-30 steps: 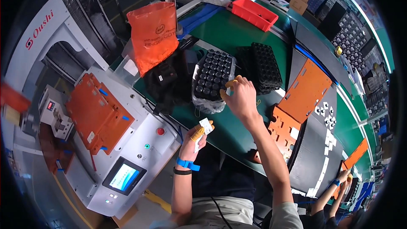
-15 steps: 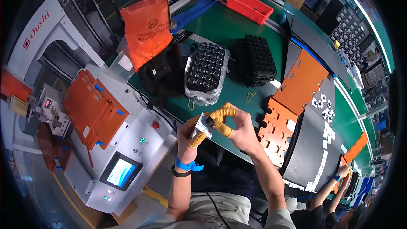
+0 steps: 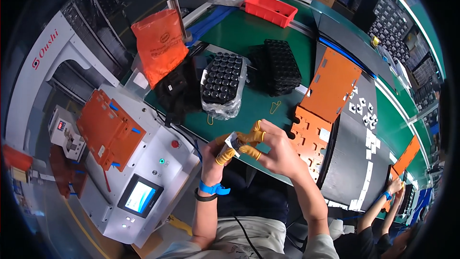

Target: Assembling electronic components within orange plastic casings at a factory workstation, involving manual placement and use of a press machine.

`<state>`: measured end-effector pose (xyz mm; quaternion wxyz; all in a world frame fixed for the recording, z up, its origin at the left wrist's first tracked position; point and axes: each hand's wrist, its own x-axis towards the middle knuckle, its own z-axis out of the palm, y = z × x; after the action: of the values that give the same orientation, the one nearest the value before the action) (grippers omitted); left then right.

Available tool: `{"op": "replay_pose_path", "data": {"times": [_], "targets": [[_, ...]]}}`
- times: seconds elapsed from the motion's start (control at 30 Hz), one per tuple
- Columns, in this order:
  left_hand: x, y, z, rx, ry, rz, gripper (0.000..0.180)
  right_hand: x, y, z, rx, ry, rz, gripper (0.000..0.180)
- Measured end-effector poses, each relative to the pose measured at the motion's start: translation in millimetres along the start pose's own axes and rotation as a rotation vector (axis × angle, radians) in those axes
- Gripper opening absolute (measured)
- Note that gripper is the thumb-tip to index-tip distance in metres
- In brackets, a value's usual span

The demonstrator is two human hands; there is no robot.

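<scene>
Small pale boxy part (image 3: pixel 233 140) sits pinched between both hands — left hand (image 3: pixel 214 152), right hand (image 3: pixel 274 147); best worked low over the green bench (image 3: pixel 249 38), grip steady

At the centre of the frame, the left hand (image 3: pixel 214 156) and right hand (image 3: pixel 277 147), both with yellow finger cots, close their grip together on a small white-and-grey part (image 3: pixel 233 141) above the near edge of the green table (image 3: pixel 249 33). Just above lies a bagged black tray (image 3: pixel 222 79); an orange bag (image 3: pixel 159 45) stands upper left, a red bin (image 3: pixel 268 9) at top.
</scene>
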<state>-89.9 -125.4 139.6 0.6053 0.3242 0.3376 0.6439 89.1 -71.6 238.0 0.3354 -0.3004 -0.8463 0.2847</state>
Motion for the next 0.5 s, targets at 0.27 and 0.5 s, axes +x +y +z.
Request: {"op": "replay_pose_path", "data": {"times": [0.27,0.5], "targets": [[2,-31,-5,-0.113,-0.146,-0.235,0.048,-25,-12,5,-0.054,0.089,0.215,0.026],[8,-41,6,-0.039,-0.216,-0.349,0.054,-52,5,4,-0.172,0.124,0.265,0.021]]}}
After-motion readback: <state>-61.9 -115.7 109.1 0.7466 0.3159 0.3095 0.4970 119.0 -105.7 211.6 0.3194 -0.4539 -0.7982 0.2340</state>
